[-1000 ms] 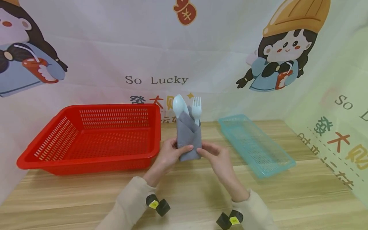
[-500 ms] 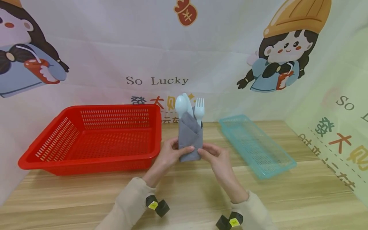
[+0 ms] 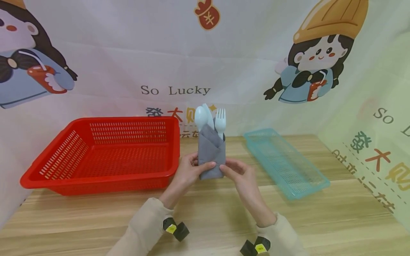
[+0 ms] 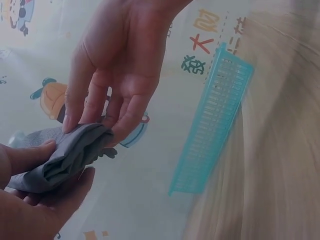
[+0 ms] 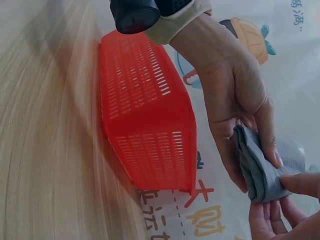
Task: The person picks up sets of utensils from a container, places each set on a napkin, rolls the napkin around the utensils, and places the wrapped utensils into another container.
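A folded grey cloth napkin point(image 3: 211, 151) is held upright in the middle of the head view. Out of its top stick a pale blue spoon point(image 3: 201, 116), a knife point(image 3: 209, 115) and a fork point(image 3: 220, 122). My left hand point(image 3: 187, 172) pinches the napkin's lower left side, thumb in front and fingers behind. On the lower right side my right hand point(image 3: 241, 177) pinches it the same way. Both wrist views show the napkin's layered bottom fold point(image 4: 70, 155) between the two hands, raised above the table.
A red perforated basket point(image 3: 105, 181) stands on the wooden table point(image 3: 208, 220) at the left. To the right lies a long, light blue basket point(image 3: 307, 190). A printed cloth point(image 3: 243, 64) hangs behind the table.
The napkin with its cutlery has shifted very slightly to the right and turned a little, so more of the knife shows beside the spoon. Both hands keep their grip.
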Demonstrator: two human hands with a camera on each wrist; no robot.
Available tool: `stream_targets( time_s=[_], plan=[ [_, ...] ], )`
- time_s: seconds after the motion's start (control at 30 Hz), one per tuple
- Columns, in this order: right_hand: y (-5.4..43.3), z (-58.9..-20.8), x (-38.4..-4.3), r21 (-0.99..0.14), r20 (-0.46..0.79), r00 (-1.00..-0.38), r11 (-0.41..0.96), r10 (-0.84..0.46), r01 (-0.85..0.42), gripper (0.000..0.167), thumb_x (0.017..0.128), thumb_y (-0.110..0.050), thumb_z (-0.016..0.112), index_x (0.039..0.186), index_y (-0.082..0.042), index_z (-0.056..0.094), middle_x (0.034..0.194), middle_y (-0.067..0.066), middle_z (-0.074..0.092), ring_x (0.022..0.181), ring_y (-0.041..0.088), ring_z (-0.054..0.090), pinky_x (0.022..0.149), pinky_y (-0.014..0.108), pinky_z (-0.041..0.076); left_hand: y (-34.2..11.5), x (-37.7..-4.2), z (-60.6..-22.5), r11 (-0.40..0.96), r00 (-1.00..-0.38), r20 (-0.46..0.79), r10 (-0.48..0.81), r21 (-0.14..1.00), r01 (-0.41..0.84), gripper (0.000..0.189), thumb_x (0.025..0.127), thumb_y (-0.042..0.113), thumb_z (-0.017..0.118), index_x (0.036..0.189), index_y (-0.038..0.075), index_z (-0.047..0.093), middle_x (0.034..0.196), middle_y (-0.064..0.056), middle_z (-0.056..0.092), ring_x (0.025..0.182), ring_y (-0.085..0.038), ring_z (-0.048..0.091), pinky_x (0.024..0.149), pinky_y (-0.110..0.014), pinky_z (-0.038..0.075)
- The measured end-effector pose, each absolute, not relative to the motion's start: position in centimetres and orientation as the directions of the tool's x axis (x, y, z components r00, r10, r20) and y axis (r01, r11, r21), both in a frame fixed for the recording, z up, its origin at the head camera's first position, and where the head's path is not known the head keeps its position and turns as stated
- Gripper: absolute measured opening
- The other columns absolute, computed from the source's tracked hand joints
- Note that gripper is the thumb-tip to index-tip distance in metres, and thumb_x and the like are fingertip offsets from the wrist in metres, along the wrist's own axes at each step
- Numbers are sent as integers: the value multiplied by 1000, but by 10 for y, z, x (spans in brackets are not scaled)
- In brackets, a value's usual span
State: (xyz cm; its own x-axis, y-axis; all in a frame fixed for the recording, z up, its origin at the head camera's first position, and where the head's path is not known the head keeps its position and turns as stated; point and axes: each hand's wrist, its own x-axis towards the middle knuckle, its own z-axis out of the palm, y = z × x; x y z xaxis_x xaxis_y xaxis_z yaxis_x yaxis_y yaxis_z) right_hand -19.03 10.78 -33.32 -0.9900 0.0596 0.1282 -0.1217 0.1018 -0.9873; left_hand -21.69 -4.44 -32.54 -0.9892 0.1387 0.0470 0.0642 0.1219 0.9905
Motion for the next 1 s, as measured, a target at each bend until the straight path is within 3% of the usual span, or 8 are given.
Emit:
stream_targets(
  time_s=[0.2, 0.4, 0.6, 0.73, 1.0],
  plan=[
    [108, -337, -190, -993, 68, -998, 95, 18, -66, 22, 80, -7, 64, 95, 9, 61, 91, 15, 64, 80, 22, 64, 78, 33, 50, -44, -216, -332, 135, -989, 78, 124, 986, 95, 38, 79, 11, 66, 113, -3, 56, 106, -19, 62, 91, -24, 60, 79, -37, 49],
    [111, -343, -189, -1000, 0, -996, 22, -93, -2, 27, 82, -3, 61, 101, 15, 58, 95, 24, 63, 83, 30, 64, 75, 35, 51, -44, -217, -339, 109, -993, 56, 100, 992, 66, 38, 79, 10, 67, 112, -5, 57, 105, -20, 62, 90, -23, 61, 76, -34, 50],
    [115, -348, -189, -1000, 18, -965, -19, -262, -14, 35, 85, -9, 58, 108, 17, 54, 97, 29, 61, 83, 25, 65, 77, 36, 50, -43, -217, -339, 68, -995, 18, 100, 997, 25, 39, 79, 11, 67, 113, -3, 57, 105, -18, 62, 88, -21, 61, 77, -34, 50],
    [116, -351, -190, -999, 28, -958, -26, -286, -22, 37, 85, -10, 58, 109, 17, 53, 97, 28, 61, 83, 24, 65, 77, 37, 50, -43, -216, -339, 42, -994, 15, 104, 999, 19, 37, 79, 9, 66, 112, -4, 57, 103, -18, 63, 86, -19, 62, 75, -33, 51],
    [110, -356, -191, -991, -49, -928, -100, -370, 92, 39, 88, -9, 54, 112, 21, 46, 97, 25, 62, 85, 19, 64, 82, 35, 48, -40, -214, -342, 43, -991, 8, 135, 999, 14, 39, 79, 10, 66, 115, -2, 56, 107, -18, 62, 92, -23, 60, 82, -37, 48]
  ],
)
